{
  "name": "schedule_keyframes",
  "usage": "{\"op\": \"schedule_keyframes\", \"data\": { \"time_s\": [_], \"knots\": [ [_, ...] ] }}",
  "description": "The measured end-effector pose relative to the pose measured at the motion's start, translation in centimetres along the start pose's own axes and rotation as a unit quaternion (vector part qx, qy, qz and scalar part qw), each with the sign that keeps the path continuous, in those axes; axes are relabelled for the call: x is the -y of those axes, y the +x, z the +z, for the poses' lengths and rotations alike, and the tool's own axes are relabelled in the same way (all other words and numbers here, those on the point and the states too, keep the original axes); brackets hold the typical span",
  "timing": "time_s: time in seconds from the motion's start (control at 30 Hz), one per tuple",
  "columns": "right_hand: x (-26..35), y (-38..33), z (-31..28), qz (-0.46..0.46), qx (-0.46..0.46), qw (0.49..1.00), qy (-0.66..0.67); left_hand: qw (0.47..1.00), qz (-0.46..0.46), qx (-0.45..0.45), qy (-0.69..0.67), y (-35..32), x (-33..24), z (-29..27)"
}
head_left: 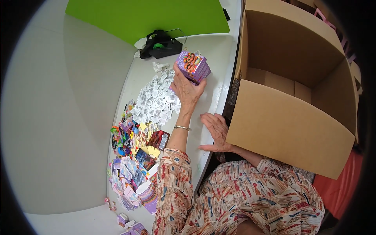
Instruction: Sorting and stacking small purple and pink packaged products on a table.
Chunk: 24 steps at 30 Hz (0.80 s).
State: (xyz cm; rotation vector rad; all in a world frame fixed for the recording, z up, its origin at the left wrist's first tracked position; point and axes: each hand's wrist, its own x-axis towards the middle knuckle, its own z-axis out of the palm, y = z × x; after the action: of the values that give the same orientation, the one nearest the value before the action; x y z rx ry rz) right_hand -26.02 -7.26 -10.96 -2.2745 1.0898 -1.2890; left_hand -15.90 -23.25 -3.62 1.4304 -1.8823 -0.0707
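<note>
A stack of purple printed cards or flat packets [192, 63], with an orange cartoon figure on top, is in my left hand [186, 88]. Its thumb and fingers wrap the sides of the stack; the exact kind is unclear. Below and left of this hand spreads a heap of small white printed slips [156, 98]. My right hand [216, 131] lies on the table's right edge, fingers apart and holding nothing, close to an open cardboard box [290, 121].
Small colourful pieces [124, 135], yellow cards [150, 150] and mixed purple packets [129, 176] lie heaped along the table's left. A black tape dispenser [168, 49] stands at the back before a green panel [156, 17]. A grey panel [66, 109] borders the left.
</note>
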Motion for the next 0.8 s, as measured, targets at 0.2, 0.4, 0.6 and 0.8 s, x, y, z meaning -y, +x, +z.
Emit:
{"op": "schedule_keyframes", "data": {
  "time_s": [0.2,0.4,0.6,0.8],
  "knots": [
    [0.0,0.2,0.2,-0.002,-0.003,1.0,0.004,0.998,0.033,0.015,0.053,0.0,0.2,-0.1],
    [0.0,0.1,-0.2,-0.003,-0.005,1.0,0.0,0.994,0.049,0.049,0.085,0.5,-0.8,-0.4],
    [-0.1,-0.1,0.2,0.003,-0.001,1.0,0.008,0.99,0.073,0.043,0.114,0.2,0.1,-0.4],
    [0.1,0.2,0.1,-0.005,-0.004,1.0,0.011,0.992,0.062,0.066,0.091,0.2,1.0,-1.6]
  ]
}}
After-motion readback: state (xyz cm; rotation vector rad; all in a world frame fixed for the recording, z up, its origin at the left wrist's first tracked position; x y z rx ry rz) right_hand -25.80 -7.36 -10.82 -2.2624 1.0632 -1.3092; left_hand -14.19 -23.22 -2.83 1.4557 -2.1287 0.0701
